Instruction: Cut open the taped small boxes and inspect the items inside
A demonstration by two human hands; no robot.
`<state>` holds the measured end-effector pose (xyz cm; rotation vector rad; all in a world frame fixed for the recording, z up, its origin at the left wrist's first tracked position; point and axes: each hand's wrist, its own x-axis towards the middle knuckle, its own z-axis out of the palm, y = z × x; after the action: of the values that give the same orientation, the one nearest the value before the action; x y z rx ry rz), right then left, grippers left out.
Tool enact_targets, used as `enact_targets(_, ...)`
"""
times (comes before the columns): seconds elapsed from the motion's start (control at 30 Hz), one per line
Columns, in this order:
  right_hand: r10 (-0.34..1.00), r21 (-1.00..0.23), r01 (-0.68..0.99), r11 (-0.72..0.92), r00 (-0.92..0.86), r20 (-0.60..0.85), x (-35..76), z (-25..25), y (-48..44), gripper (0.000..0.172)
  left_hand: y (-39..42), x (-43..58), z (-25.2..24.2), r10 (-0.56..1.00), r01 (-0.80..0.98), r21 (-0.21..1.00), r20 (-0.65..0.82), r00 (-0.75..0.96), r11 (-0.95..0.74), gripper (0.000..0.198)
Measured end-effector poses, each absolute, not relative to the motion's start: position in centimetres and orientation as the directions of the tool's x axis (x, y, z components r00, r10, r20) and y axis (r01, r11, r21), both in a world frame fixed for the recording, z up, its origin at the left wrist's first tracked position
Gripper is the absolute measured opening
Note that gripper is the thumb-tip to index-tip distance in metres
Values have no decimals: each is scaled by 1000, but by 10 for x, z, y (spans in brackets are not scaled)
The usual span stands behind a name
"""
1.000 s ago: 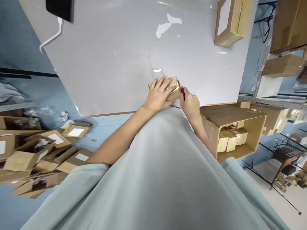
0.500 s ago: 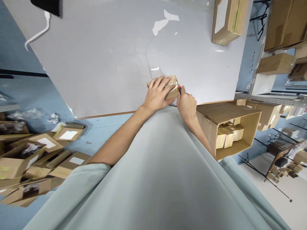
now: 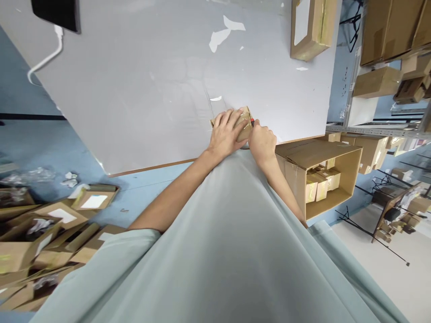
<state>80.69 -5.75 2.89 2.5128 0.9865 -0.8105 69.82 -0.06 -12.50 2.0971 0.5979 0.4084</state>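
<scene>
A small taped cardboard box (image 3: pixel 245 129) rests at the near edge of the grey table. My left hand (image 3: pixel 227 132) lies over it, fingers across its top and thumb along the near side, gripping it. At the box's right end, my right hand (image 3: pixel 263 142) is closed around a small utility knife (image 3: pixel 252 121) with a red and black body. Most of the knife is hidden by the fist, and its blade cannot be made out. The knife's tip end touches or nearly touches the box edge.
On the table (image 3: pixel 151 98) lie white paper scraps (image 3: pixel 220 38), a larger labelled carton (image 3: pixel 310 31) and a black device (image 3: pixel 59 13) with a white cable. An open carton (image 3: pixel 350 179) holding small boxes stands to the right. Opened cartons (image 3: pixel 60 220) pile up at left.
The view has turned slightly. My left hand and the box sit a little closer to my right hand, and less of the knife shows beyond my right fist.
</scene>
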Motion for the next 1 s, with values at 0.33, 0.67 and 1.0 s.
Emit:
enact_targets(0.33,499,100,666,-740,642,-582,807,20,-61,44,3,703,-129,543,240,840,76,836,-487,60)
enact_targets(0.67,453,132,638,-759,662,-597,809,26,-68,42,3,704,-129,496,213,847,68,865,-488,56)
enact_targets(1.0,469,129,648,-750,660,-587,810,24,-72,39,3,703,-128,462,268,777,34,886,-570,61)
